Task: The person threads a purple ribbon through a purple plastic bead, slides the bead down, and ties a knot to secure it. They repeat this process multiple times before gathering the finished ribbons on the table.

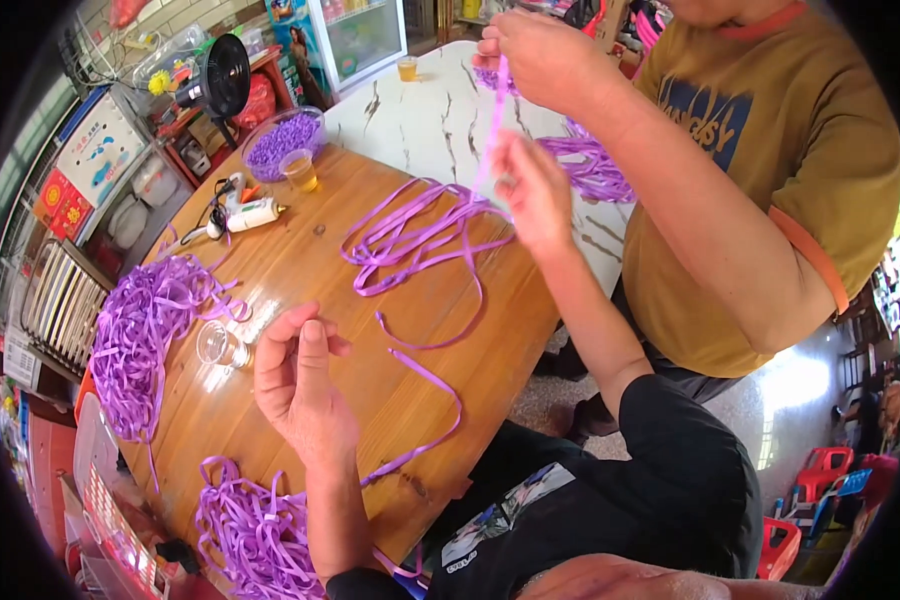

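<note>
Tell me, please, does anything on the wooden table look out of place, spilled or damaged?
I see no spill or damage. Only mildly odd: the purple ribbon heap at the wooden table's left edge looks tangled, and one loose strip trails across the bare wood.

Bright; glare on wooden table [305, 245], floor [790, 385]; edges bent, corners black.

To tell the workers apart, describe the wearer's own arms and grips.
The left grip and right grip show no gloves. The forearms are uncovered. The black sleeves, the right ending near the elbow, match a black T-shirt with a printed picture panel.
</note>
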`<action>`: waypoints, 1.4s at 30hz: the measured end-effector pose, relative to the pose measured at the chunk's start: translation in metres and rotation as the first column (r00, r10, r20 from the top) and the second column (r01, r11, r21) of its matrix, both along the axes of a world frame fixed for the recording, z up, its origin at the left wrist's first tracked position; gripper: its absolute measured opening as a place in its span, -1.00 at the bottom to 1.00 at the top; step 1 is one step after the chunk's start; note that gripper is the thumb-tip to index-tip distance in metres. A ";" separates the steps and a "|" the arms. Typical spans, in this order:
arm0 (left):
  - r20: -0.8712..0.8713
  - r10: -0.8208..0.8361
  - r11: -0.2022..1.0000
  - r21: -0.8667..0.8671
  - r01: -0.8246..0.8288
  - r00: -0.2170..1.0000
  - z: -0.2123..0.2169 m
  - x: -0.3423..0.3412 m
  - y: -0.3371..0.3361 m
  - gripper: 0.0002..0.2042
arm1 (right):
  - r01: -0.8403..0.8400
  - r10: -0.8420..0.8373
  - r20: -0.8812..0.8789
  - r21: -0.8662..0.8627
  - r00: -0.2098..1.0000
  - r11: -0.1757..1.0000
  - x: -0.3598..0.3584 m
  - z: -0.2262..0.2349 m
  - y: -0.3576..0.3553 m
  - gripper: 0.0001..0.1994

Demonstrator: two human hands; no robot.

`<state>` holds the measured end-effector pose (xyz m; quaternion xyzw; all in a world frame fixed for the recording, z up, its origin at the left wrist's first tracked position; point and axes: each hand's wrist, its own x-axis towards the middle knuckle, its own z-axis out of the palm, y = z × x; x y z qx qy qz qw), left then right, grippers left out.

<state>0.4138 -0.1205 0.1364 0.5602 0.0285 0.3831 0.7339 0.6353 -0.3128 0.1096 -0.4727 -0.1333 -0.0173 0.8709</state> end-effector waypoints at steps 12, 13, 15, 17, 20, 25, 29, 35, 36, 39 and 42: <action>0.276 0.256 0.358 0.863 -0.356 0.926 0.004 -0.017 -0.024 -0.66 | -0.468 0.543 0.128 -0.370 0.830 0.803 -0.113 -0.025 0.068 -0.69; 0.304 0.201 0.242 0.906 -0.348 0.931 0.003 -0.016 -0.036 -0.60 | -0.614 0.620 -0.028 -0.186 0.784 0.767 -0.117 -0.027 0.072 -0.64; 0.270 0.127 0.138 0.948 -0.287 0.954 0.000 -0.012 -0.054 -0.55 | -0.620 0.639 -0.011 -0.254 0.769 0.742 -0.128 -0.031 0.070 -0.64; 0.262 0.104 -0.103 0.962 -0.252 0.959 -0.003 -0.008 -0.054 -0.46 | -0.641 0.688 -0.003 -0.364 0.726 0.675 -0.143 -0.034 0.070 -0.65; 0.182 0.082 -0.065 0.982 -0.177 0.980 -0.006 -0.016 -0.042 -0.45 | -0.637 0.728 -0.027 -0.507 0.685 0.580 -0.159 -0.046 0.061 -0.65; 0.092 0.347 0.174 0.972 -0.161 0.933 -0.016 -0.032 0.017 -0.65 | -0.555 0.764 0.011 -0.681 0.645 0.478 -0.168 -0.048 0.056 -0.68; 0.072 0.421 0.158 0.976 -0.151 0.904 -0.052 -0.052 0.029 -0.69 | -0.279 0.719 0.260 -0.796 0.645 0.538 -0.163 -0.048 0.034 -0.76; -0.135 0.189 0.185 0.978 0.100 0.973 -0.076 -0.051 -0.014 -0.70 | 0.226 0.537 0.714 -0.673 0.449 0.704 -0.151 -0.094 0.011 -0.74; -0.137 0.183 0.188 0.977 0.102 0.974 -0.083 -0.051 -0.014 -0.70 | 0.230 0.538 0.711 -0.676 0.453 0.701 -0.152 -0.094 0.012 -0.74; -0.068 0.144 0.122 0.991 0.051 0.987 -0.099 -0.051 -0.015 -0.66 | 0.239 0.535 0.716 -0.673 0.448 0.700 -0.155 -0.094 0.013 -0.75; -0.087 0.141 0.146 0.987 0.066 0.986 -0.103 -0.053 -0.017 -0.63 | 0.274 0.548 0.704 -0.694 0.452 0.666 -0.157 -0.093 0.011 -0.78</action>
